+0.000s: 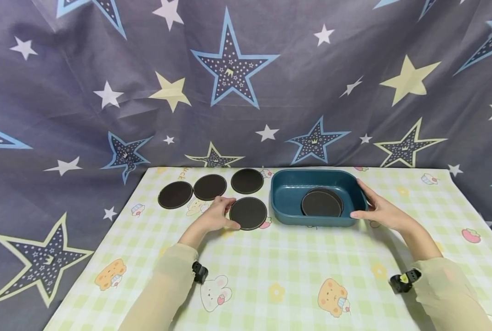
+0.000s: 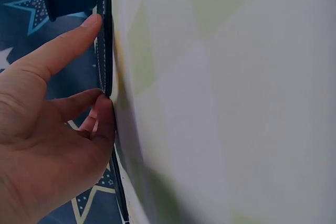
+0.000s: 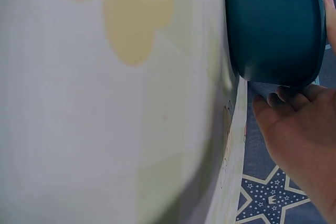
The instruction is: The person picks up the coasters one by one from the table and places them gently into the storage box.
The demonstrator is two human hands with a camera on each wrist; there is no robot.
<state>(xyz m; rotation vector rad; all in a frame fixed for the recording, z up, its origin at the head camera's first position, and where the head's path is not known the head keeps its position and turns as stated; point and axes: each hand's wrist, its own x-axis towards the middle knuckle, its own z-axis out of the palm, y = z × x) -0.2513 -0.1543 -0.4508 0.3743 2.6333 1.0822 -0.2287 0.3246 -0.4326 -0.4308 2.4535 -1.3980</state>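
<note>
in the head view, the left hand (image 1: 216, 217) is holding a black disc (image 1: 248, 213) by its left edge, thumb and fingers standing apart. three more discs (image 1: 210, 187) are lying behind on the patterned tablecloth (image 1: 277, 257). the right hand (image 1: 380, 210) is gripping the right end of a teal container (image 1: 287, 197), where overlapping round pieces (image 1: 321, 203) are resting. in the left wrist view, thumb and fingertips are touching the disc's rim. in the right wrist view, the hand is spanning the container's end.
</note>
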